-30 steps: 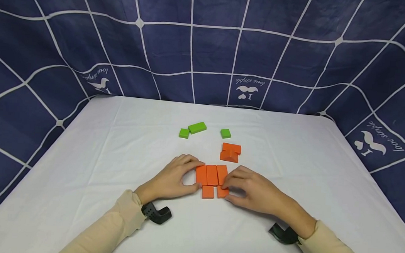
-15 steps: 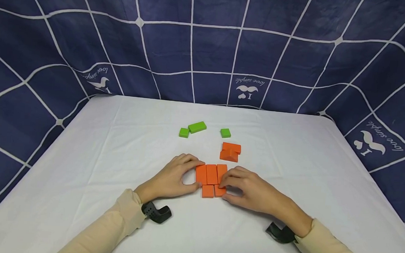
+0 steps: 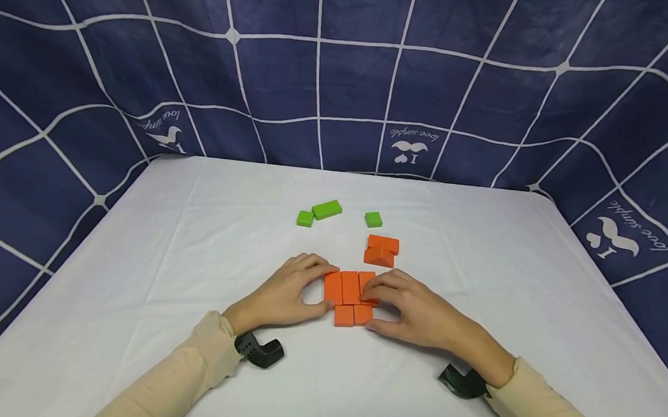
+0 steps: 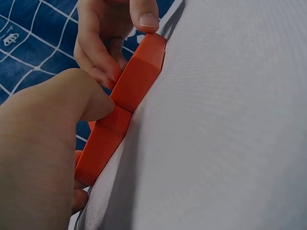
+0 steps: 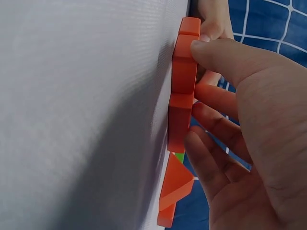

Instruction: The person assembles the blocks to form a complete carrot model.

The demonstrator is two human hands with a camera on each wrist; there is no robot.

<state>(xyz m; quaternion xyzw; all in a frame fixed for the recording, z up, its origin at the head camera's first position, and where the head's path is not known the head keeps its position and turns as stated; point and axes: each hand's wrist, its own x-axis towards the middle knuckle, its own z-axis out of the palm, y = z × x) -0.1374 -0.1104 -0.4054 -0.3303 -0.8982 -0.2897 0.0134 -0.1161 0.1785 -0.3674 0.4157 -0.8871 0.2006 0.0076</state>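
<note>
Three flat orange rectangular blocks (image 3: 350,288) lie side by side on the white cloth. Against their near side sit two smaller orange square blocks (image 3: 344,316). My left hand (image 3: 285,291) grips the leftmost rectangular block (image 3: 333,289), thumb at its near corner and forefinger at its far edge. Bent fingers of my right hand (image 3: 411,307) rest over the rightmost rectangular block (image 5: 179,120) and partly hide it. The right thumb touches the edge of the right square block (image 3: 363,315). In the left wrist view, my left thumb lies across the orange blocks (image 4: 100,148).
Beyond the group, an orange triangular block (image 3: 379,257) lies against another orange block (image 3: 384,243). Farther back are a green rectangular block (image 3: 327,210) and two small green blocks (image 3: 305,219). A dark blue checked curtain (image 3: 353,82) hangs behind the table.
My right hand has moved left, pushing the right square block against its neighbour. Its fingers have then moved up onto the rightmost rectangular block. The left hand stays put.
</note>
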